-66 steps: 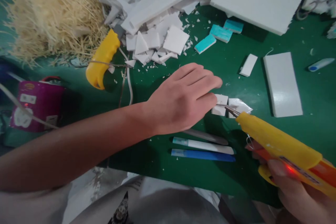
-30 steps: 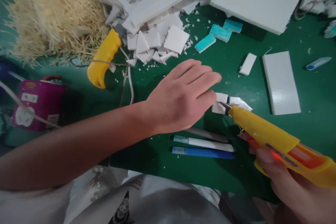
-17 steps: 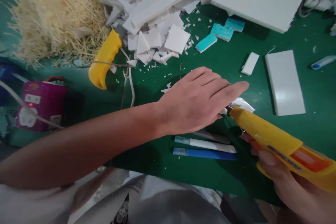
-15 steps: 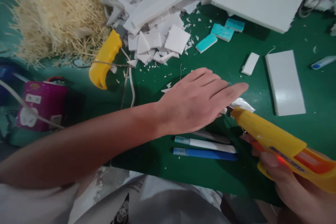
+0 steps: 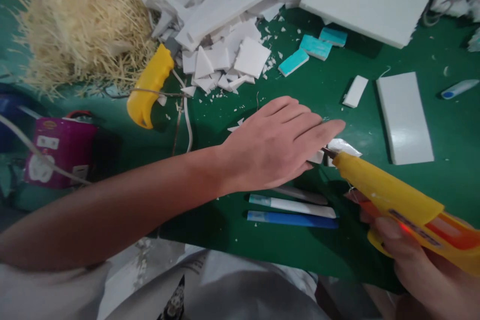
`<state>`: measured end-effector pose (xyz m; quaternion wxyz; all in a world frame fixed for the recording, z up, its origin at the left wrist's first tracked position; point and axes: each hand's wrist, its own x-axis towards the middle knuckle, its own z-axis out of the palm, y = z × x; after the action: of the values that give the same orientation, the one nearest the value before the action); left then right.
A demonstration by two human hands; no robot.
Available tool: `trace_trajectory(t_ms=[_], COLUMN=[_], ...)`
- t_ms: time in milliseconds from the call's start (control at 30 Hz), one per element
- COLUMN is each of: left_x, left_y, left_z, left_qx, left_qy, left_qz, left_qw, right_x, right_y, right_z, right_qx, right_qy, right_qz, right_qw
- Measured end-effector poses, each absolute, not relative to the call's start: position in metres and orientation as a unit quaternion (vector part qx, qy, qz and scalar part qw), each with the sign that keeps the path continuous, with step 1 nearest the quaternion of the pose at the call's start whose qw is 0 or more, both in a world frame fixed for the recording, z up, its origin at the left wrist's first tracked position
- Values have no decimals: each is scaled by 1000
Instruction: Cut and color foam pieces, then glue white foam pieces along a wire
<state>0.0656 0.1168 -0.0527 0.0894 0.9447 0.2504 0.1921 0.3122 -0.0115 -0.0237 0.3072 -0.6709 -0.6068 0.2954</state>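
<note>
My right hand is wrapped around a yellow glue gun with an orange trigger and a small red light. Its thin metal nozzle reaches the edge of a small white foam block under my left hand. My left hand lies palm down, index finger stretched over the block and thumb tip against its near side; the other fingertips are partly hidden. Beside the nozzle lies a shiny crumpled piece of film. Just below sit a white pen and a blue pen, with a greyish one behind.
Foam scraps heap up at the back, beside a large foam board. Turquoise pieces and a white slab lie to the right. On the left are a yellow handle, wood shavings and a purple pack.
My left hand has shifted slightly left, so more of the small foam block shows beside the nozzle. The glue gun is almost in the same place.
</note>
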Motion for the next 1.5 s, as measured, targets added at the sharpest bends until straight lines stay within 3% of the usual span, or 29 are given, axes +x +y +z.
trace_trajectory(t_ms=[167, 300, 567, 867, 1167, 1300, 1500], left_x=[47, 42, 63, 60, 30, 32, 35], left_y=[116, 116, 114, 115, 120, 118, 116], left_z=[-46, -46, -55, -52, -42, -44, -44], left_qx=[930, 924, 924, 935, 939, 942, 931], left_qy=[244, 235, 243, 244, 238, 248, 271], left_qz=[219, 230, 227, 200, 193, 185, 176], left_qw=[166, 196, 190, 163, 156, 133, 171], right_x=[312, 325, 327, 291, 299, 318, 321], right_y=[-15, -6, -5, -25, -31, -20, -7], right_z=[-22, -23, -24, -15, -19, -21, -15], right_qx=[-691, -598, -629, -747, -715, -603, -658], right_qy=[-576, -690, -659, -482, -546, -650, -602], right_qz=[300, 311, 293, 281, 236, 295, 331], right_qw=[316, 265, 288, 362, 367, 355, 308])
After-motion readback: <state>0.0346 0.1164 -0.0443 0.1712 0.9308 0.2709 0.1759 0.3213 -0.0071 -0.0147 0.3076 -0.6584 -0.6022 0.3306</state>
